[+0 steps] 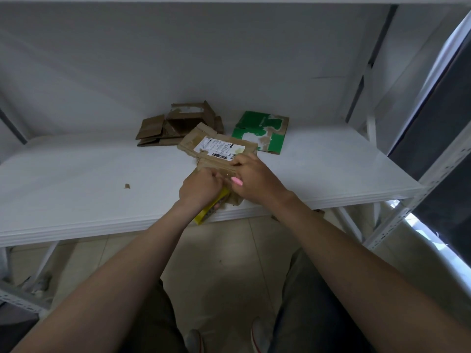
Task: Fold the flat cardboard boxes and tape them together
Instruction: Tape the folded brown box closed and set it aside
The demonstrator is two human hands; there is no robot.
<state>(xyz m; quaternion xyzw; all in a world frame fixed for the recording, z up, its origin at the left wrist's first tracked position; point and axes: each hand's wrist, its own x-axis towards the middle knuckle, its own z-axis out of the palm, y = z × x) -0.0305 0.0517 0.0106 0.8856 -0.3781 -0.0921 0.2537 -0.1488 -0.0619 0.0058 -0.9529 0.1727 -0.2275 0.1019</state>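
Left hand [201,185], right hand [256,177] grip torn brown box [219,159], white label atop.

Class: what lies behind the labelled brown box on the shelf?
Behind the labelled box lie a heap of brown cardboard and, to its right, a green flattened carton. The box covers the near part of each.

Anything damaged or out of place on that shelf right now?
Yes. The green box has print torn off in patches, the brown pile behind the labelled box is ragged and ripped, and a small scrap lies loose on the shelf, off to the left.
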